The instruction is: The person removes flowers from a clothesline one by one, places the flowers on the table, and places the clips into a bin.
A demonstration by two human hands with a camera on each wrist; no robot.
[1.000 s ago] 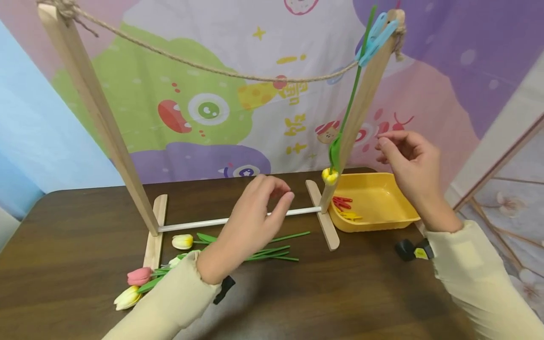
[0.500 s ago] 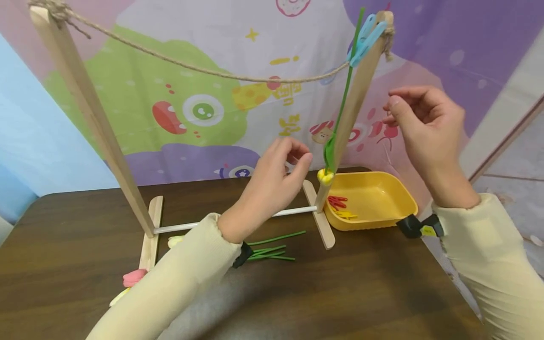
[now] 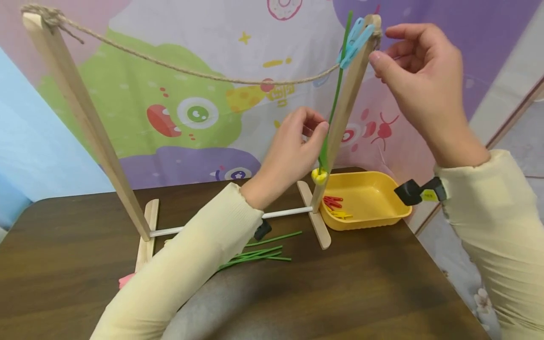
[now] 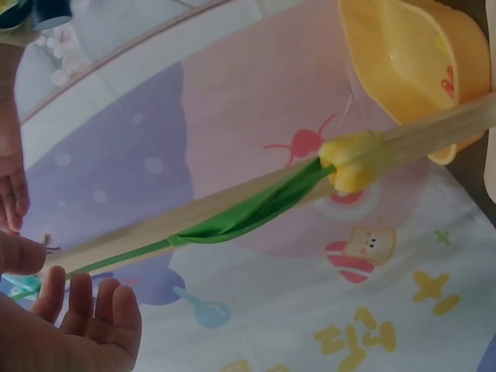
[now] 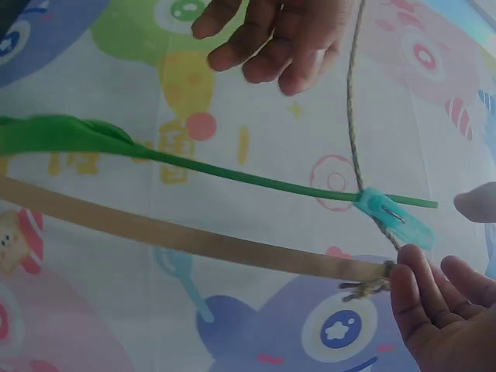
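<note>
A yellow tulip [image 3: 319, 176] with a green stem hangs head down from the twine [image 3: 191, 74]. A light blue clothespin [image 3: 356, 43] clips its stem to the line beside the right wooden post [image 3: 346, 106]. My right hand [image 3: 429, 85] is just right of the clothespin, thumb and fingers parted around nothing; in the right wrist view its fingertips are close to the clothespin [image 5: 395, 221]. My left hand [image 3: 295, 148] is left of the stem, its fingers loosely bent and holding nothing. In the left wrist view the tulip [image 4: 353, 161] hangs beyond it.
A yellow basin [image 3: 365, 182] with red clothespins [image 3: 333, 202] and yellow clothespins [image 3: 340, 214] stands right of the frame's base. Several green stems [image 3: 259, 255] lie on the table [image 3: 340, 293], partly under my left sleeve. The left post [image 3: 91, 127] holds the twine's other end.
Both hands have risen: the right from above the basin to beside the blue clothespin, the left up and rightward towards the stem. My left sleeve now covers more of the flowers on the table.
</note>
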